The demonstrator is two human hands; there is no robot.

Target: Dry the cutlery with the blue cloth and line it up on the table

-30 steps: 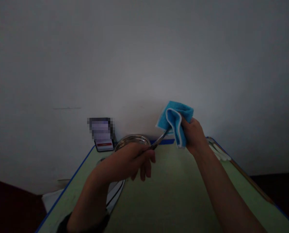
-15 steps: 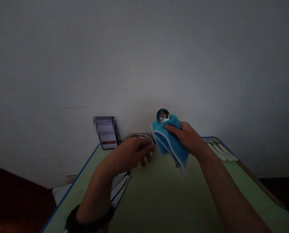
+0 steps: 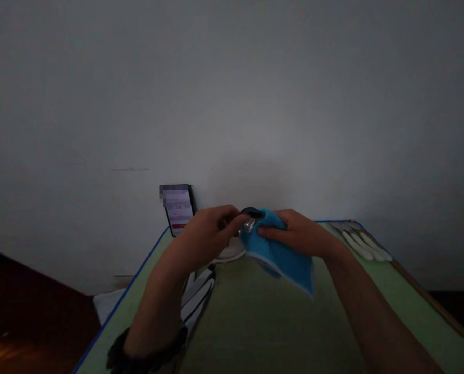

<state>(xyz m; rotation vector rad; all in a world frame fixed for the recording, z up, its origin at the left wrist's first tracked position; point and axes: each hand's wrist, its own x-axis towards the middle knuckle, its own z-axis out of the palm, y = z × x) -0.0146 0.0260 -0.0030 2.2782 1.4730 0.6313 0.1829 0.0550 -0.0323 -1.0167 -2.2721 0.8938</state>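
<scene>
My right hand (image 3: 294,231) is closed around a blue cloth (image 3: 281,257), thumb on top, its corner hanging down to the right. A shiny metal thing with a rounded, spoon-like end (image 3: 250,222) pokes out of the cloth's upper left; the cloth and fingers cover the rest. My left hand (image 3: 210,231) meets it from the left, thumb and fingers pinched at its edge. Behind and below the left hand is a round, shiny dish (image 3: 232,253), mostly hidden.
A phone (image 3: 179,210) leans against the wall (image 3: 255,104) at the back left. Several white-handled utensils (image 3: 366,244) lie at the back right of the green table (image 3: 271,327). Flat pale things with dark edges (image 3: 196,296) lie partly under my left forearm.
My left hand has lifted from the round dish and come to the metal end. My right hand has lowered the cloth and metal thing slightly, tilting the rounded end.
</scene>
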